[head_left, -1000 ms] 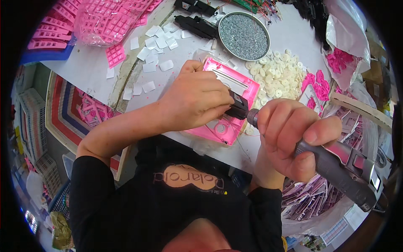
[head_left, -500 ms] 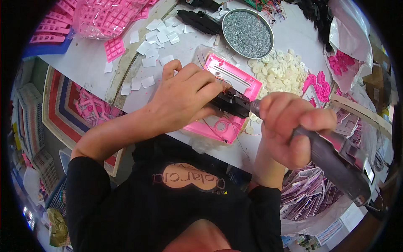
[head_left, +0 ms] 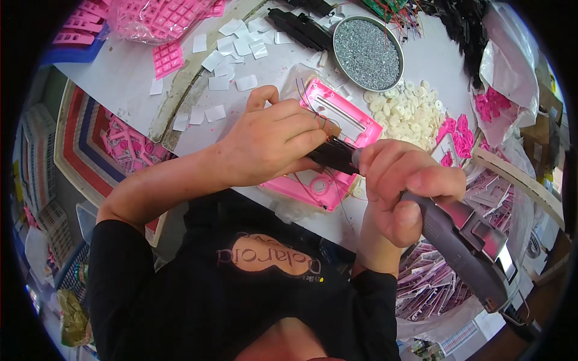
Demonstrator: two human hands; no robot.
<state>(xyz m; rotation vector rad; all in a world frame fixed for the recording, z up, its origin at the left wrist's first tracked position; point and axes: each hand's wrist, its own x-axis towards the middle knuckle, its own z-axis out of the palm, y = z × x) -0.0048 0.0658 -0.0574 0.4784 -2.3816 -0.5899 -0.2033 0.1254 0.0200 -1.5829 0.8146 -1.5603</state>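
Just above the pink casing [head_left: 372,130], in the middle of the scene, gripping a black module [head_left: 335,157] in the curled fingers of the left hand [head_left: 271,141]. To the right, holding a grey power driver [head_left: 460,256] in the closed fingers of the right hand [head_left: 406,186], with its nose at the module's right end. Liable to skid off if tilted, perhaps scratching the module or jabbing the left hand. Prone, too, to straining the loose wires [head_left: 303,97] on any twist of the module.
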